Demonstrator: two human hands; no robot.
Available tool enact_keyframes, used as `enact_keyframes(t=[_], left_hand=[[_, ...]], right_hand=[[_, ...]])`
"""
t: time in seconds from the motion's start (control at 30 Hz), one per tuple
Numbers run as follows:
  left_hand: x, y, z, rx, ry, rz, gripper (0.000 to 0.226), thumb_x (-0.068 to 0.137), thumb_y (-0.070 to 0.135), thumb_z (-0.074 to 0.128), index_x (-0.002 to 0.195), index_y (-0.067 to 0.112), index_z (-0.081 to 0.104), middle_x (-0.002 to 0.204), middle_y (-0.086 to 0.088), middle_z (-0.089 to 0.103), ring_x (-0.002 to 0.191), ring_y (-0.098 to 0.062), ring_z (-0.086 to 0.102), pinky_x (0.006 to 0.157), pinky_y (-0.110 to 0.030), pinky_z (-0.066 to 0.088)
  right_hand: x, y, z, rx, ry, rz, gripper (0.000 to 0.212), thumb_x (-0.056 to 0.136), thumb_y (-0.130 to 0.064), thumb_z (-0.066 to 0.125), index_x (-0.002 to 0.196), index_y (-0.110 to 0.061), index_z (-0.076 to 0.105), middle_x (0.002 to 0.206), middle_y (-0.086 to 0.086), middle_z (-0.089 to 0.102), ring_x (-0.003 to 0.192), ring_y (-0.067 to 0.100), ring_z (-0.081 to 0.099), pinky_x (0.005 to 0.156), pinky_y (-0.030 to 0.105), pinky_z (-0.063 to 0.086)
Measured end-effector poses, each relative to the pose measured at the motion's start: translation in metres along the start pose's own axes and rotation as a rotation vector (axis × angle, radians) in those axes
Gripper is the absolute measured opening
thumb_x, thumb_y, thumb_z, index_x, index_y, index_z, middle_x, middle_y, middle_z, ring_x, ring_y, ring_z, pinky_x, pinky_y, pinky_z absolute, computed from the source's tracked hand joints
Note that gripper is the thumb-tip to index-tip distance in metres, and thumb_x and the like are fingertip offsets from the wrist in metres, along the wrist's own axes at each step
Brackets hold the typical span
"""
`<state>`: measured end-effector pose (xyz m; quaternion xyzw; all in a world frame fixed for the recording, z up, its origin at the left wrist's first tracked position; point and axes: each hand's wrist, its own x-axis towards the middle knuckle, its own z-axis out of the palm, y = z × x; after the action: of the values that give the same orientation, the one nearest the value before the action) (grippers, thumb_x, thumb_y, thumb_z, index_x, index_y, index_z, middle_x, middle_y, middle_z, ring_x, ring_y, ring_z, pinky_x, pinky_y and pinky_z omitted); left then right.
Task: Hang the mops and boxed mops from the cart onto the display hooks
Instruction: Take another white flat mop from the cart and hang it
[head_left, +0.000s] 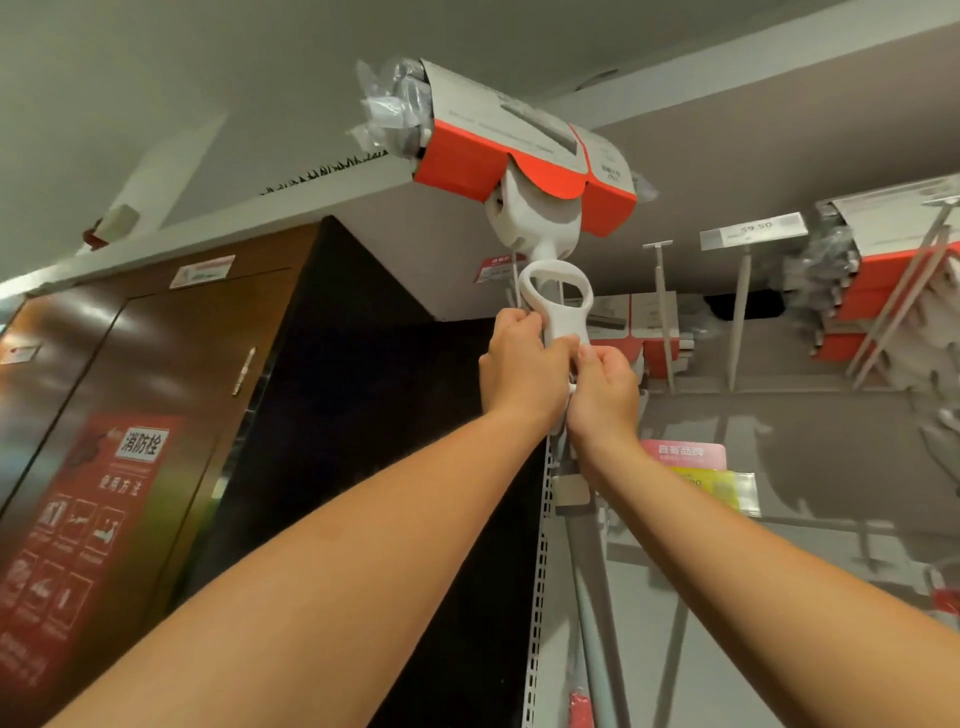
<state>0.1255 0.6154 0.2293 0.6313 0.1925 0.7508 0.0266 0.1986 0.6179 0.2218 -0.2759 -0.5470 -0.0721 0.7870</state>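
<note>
I look steeply upward. A mop with a white plastic neck and loop handle (557, 301) rises overhead, its head wrapped in a red and white cardboard sleeve (514, 150) with plastic film at the left end. My left hand (522, 364) grips the white loop part from the left. My right hand (605, 389) grips it from the right, thumb on the loop's lower end. A thin metal display hook (511, 283) shows just left of the loop. The mop's grey pole (592, 597) runs down below my hands.
Other packaged mops (883, 291) hang at the right beside long white poles (740, 317) and a price tag (753, 231). A slotted metal upright (537, 597) runs down the shelf edge. A brown fire-hydrant cabinet (130, 441) stands at the left.
</note>
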Motion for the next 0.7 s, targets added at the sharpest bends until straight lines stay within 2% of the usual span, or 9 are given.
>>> enact_keyframes(t=[0.1, 0.27, 0.37, 0.43, 0.6, 0.7], left_hand=[[0.012, -0.014, 0.009, 0.005, -0.032, 0.006, 0.023, 0.092, 0.030, 0.059, 0.102, 0.010, 0.064, 0.121, 0.003, 0.051, 0.087, -0.014, 0.053, 0.070, -0.026, 0.039], [0.039, -0.047, 0.028, -0.036, -0.086, 0.021, 0.024, 0.091, 0.028, 0.060, 0.106, 0.009, 0.064, 0.125, 0.001, 0.051, 0.097, -0.019, 0.058, 0.067, -0.024, 0.039], [0.056, -0.065, 0.041, -0.064, -0.109, 0.044, 0.025, 0.091, 0.029, 0.060, 0.105, 0.008, 0.064, 0.126, 0.000, 0.051, 0.096, -0.020, 0.058, 0.070, -0.028, 0.043], [0.064, -0.077, 0.050, -0.077, -0.132, 0.058, 0.027, 0.091, 0.029, 0.061, 0.108, 0.009, 0.065, 0.127, 0.000, 0.051, 0.100, -0.023, 0.059, 0.078, -0.034, 0.049], [0.080, -0.102, 0.068, -0.075, -0.190, 0.097, 0.031, 0.091, 0.030, 0.061, 0.113, 0.008, 0.063, 0.128, -0.001, 0.050, 0.105, -0.025, 0.058, 0.088, -0.041, 0.050], [0.087, -0.111, 0.078, -0.103, -0.225, 0.122, 0.032, 0.091, 0.030, 0.061, 0.115, 0.009, 0.064, 0.128, -0.001, 0.050, 0.106, -0.027, 0.058, 0.090, -0.043, 0.049]], right_hand=[[0.012, 0.017, 0.009, -0.010, 0.042, -0.028, 0.019, 0.101, -0.023, 0.042, 0.093, -0.010, 0.054, 0.080, -0.003, 0.056, 0.069, 0.004, 0.049, 0.056, 0.015, 0.040], [0.036, 0.050, 0.027, -0.045, 0.096, -0.048, 0.022, 0.101, -0.023, 0.042, 0.093, -0.008, 0.056, 0.079, -0.001, 0.055, 0.071, 0.010, 0.049, 0.061, 0.024, 0.040], [0.052, 0.068, 0.035, -0.078, 0.135, -0.054, 0.023, 0.100, -0.027, 0.043, 0.093, -0.010, 0.057, 0.081, 0.000, 0.057, 0.077, 0.015, 0.052, 0.068, 0.030, 0.043], [0.061, 0.082, 0.040, -0.077, 0.148, -0.051, 0.024, 0.100, -0.029, 0.044, 0.092, -0.011, 0.058, 0.082, 0.001, 0.059, 0.078, 0.015, 0.053, 0.073, 0.034, 0.045], [0.076, 0.111, 0.050, -0.073, 0.199, -0.048, 0.026, 0.100, -0.027, 0.043, 0.078, -0.017, 0.052, 0.075, -0.002, 0.056, 0.069, 0.010, 0.050, 0.061, 0.027, 0.041], [0.085, 0.123, 0.052, -0.061, 0.236, -0.041, 0.026, 0.100, -0.025, 0.045, 0.075, -0.018, 0.050, 0.073, -0.002, 0.055, 0.067, 0.011, 0.049, 0.060, 0.027, 0.041]])
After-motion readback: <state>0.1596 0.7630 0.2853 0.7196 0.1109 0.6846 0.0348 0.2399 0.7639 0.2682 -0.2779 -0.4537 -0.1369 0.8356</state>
